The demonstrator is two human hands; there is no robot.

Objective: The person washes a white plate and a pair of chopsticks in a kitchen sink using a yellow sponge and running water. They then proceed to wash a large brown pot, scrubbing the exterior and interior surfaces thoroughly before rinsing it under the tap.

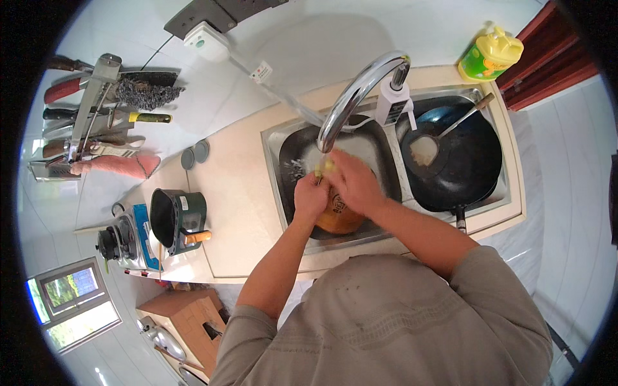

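Observation:
Both my hands are over the left basin of a steel sink (381, 144), beneath the curved chrome faucet (355, 96). My left hand (311, 194) is closed around a small item with a yellow-green part (318, 172) at its top; what it is cannot be told. My right hand (355, 182), slightly blurred, is close beside it near a pale yellow piece (330, 165); whether it grips this is unclear. Below the hands, an orange-brown round object with dark lettering (342, 219) lies in the basin, partly hidden. Water splashes on the basin's left side.
A black wok (458, 178) with a metal spatula (426, 148) fills the right basin. A white dispenser (390, 105) stands between the basins, a yellow detergent jug (488, 57) at the back right. Left are a dark green air-fryer basket (193, 217), a gas stove (128, 236) and a wall knife rack (91, 106).

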